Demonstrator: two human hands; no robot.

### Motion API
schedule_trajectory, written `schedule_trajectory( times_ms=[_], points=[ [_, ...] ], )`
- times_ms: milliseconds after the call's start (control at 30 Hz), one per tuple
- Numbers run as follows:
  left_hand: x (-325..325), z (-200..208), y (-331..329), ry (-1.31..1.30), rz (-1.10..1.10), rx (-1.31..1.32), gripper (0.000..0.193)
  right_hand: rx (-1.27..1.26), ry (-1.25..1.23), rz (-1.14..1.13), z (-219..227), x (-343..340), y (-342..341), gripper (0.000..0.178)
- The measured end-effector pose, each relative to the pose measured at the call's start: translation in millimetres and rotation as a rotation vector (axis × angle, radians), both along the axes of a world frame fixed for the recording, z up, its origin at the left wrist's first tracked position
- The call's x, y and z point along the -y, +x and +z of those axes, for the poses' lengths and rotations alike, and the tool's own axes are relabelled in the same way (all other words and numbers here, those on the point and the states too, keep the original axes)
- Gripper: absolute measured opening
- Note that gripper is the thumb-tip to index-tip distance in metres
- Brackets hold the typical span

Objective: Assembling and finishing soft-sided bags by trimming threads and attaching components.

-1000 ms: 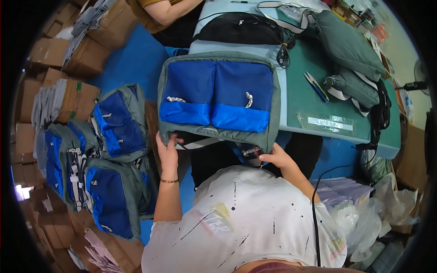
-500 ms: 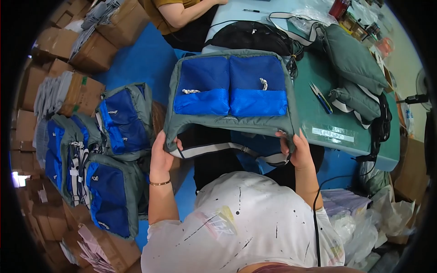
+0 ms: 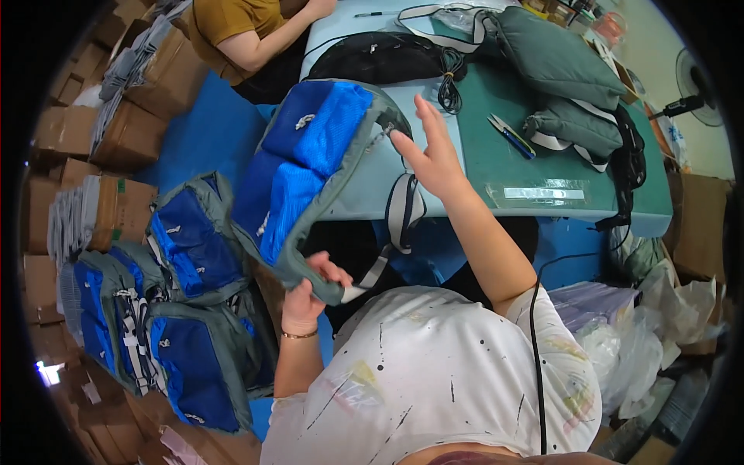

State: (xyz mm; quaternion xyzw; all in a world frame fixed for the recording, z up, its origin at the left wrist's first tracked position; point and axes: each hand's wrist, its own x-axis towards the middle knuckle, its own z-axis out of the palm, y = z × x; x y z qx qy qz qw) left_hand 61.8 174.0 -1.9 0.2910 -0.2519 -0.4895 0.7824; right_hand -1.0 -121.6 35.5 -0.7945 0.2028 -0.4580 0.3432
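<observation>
A grey-green bag (image 3: 288,246) with blue mesh pockets and drawcord loops is tilted in front of me, one end toward me and the other over the table edge. My left hand (image 3: 308,296) is closed round its near lower corner. Beside its far right corner is my right hand (image 3: 435,155), thumb and fingers spread, gripping nothing; I cannot tell whether it touches the fabric. A pale strap with dark edges (image 3: 401,225) hangs in a loop below the bag, between my arms.
Similar blue and grey-green bags (image 3: 196,364) are piled at my left, near cardboard boxes (image 3: 124,209). On the table (image 3: 480,167) lie thread snips (image 3: 511,137), a black pouch (image 3: 376,59), bundled cord (image 3: 450,89) and a green padded piece (image 3: 554,58). Someone in a brown-yellow top (image 3: 232,39) sits across.
The bag has turned from level to steeply tilted and shifted left. My right hand has let go of its corner and risen over the table; my left hand still grips it.
</observation>
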Motion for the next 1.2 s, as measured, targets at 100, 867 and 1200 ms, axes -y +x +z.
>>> schedule_trajectory(
  times_ms=[100,867,1200],
  points=[
    [31.6,17.1,2.8,0.078,0.218,-0.042,0.046,-0.027,0.119,0.277,7.5,-20.0,-26.3,0.046],
    [41.7,53.4,56.1,0.16,0.115,-0.136,0.028,-0.9,0.494,0.652,-152.9,-61.4,-189.4,0.056],
    [91.9,-0.4,-43.7,0.539,0.181,-0.305,0.023,0.225,-0.138,0.502,-22.8,-96.9,-121.1,0.012]
  ],
)
